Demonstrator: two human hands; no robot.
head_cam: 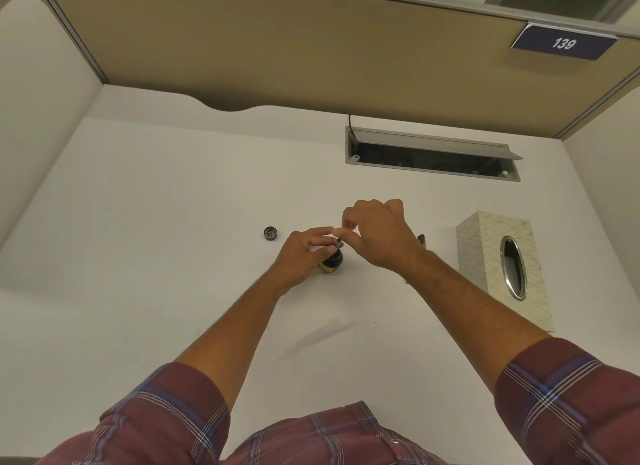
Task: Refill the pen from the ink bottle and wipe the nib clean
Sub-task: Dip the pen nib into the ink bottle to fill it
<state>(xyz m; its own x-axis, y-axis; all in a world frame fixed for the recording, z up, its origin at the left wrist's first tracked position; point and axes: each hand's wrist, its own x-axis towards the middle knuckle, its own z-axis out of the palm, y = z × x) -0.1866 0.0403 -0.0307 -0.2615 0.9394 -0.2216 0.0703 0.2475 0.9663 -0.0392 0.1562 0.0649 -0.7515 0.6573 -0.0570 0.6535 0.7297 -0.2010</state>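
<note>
A small dark ink bottle point(333, 260) with a yellow label stands open on the white desk, mid-view. My left hand point(304, 253) wraps around its left side and holds it. My right hand point(377, 232) hovers just above and right of the bottle, fingertips pinching the top of a thin pen part point(338, 242) that points down into the bottle's mouth; its lower end is hidden. The bottle's black cap point(270, 233) lies upturned to the left. Another dark pen piece point(421, 240) lies on the desk behind my right wrist, mostly hidden.
A pale patterned tissue box point(485, 256) with an oval metal-rimmed opening stands at the right. A grey cable tray point(429, 154) with its lid raised is set into the desk further back. Partition walls enclose the desk on three sides.
</note>
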